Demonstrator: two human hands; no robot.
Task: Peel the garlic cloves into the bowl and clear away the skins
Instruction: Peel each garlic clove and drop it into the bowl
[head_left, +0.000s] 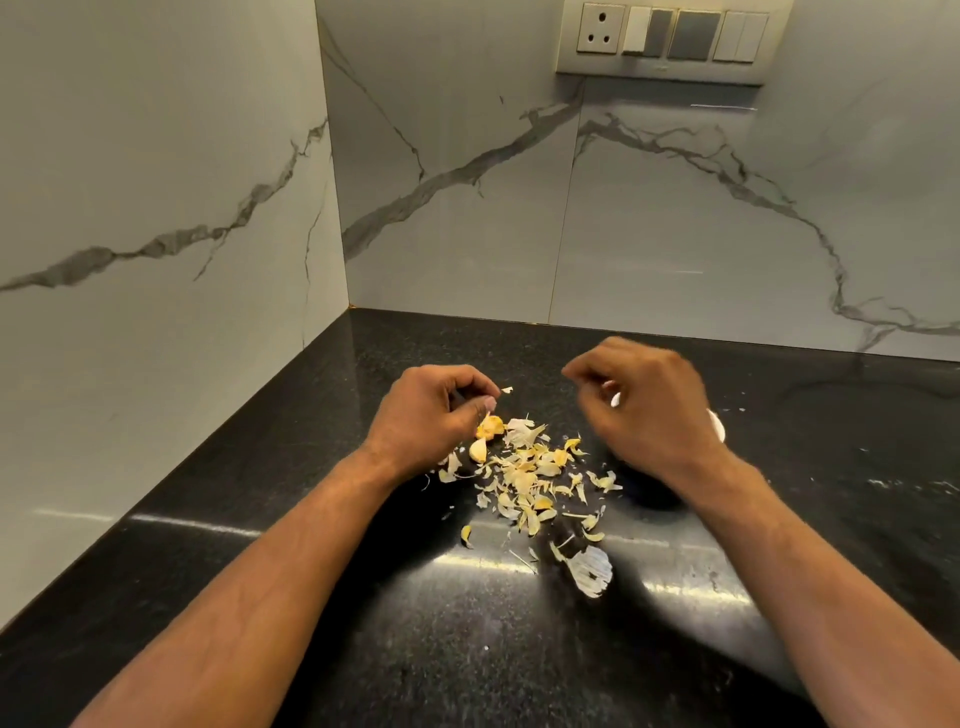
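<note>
Both hands hover over a black counter (270, 499) set in a corner of marble-veined walls (156, 171). The left hand (428, 413) sits at the far left edge of a heap of skins (524, 478), its fingers curled in toward the thumb; whether they pinch a clove or scrap I cannot tell, though a small flake (507, 389) shows just beyond the fingertips. Just right of that hand lie a yellowish clove cluster (490, 427) and a single clove (478, 450), both at the heap's far left. The right hand (649, 410) is blurred, fingers curled, with a pale sliver (615, 399) showing at them; what it is cannot be made out. Behind that hand a white rim, likely the bowl (718, 423), peeks out to the right. The skins spread across the middle of the counter between the forearms. A larger white skin (589, 570) lies nearer, apart from the heap, and one yellow scrap (466, 535) lies near left of it. A switch panel (672, 39) hangs on the far wall.
</note>
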